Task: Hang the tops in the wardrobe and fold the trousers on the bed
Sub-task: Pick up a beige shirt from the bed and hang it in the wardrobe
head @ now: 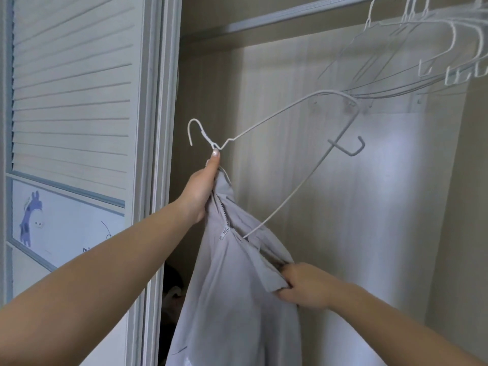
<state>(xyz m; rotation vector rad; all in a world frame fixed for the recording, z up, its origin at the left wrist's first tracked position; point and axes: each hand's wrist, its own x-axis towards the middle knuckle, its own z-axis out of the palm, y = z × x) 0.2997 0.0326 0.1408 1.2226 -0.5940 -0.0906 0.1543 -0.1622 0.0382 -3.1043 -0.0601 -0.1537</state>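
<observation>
Open wardrobe (343, 180), pale wood-grain back panel with fine vertical streaks, filling most of the view. At left, wardrobe door (71, 88): white, slatted like a louvre above, smooth glazed panel below with a small purple cartoon giraffe (29, 217). Across the top, flat grey metal rail (264, 19), running upward to the right.

Hanging in the middle foreground, in front of the wardrobe opening: grey top (232, 299), soft matte woven cloth, zip-fronted, metal zipper teeth and pull near the collar. Long axis near vertical, collar end up, body dropping out of the bottom edge, front partly unzipped and spread.

Upper right, bunch of empty hangers (422, 48) on the rail, thin white wire, small square hooks at the shoulders, fanned out and slanting left and down.

Below them, single white wire hanger (330, 151), same thin coated wire, tilted steeply: hook pointing up-left, one shoulder arcing right and curving down, its lower end slipped into the open neck of the top.

Left hand (200, 191), raised, grip clenched around the bunched collar together with the hanger's neck, thumb pressed up along the twisted wire.

Right hand (301, 286), lower, grip pinching the zip-side edge of the cloth and drawing it rightward, fingers curled into the fold.
</observation>
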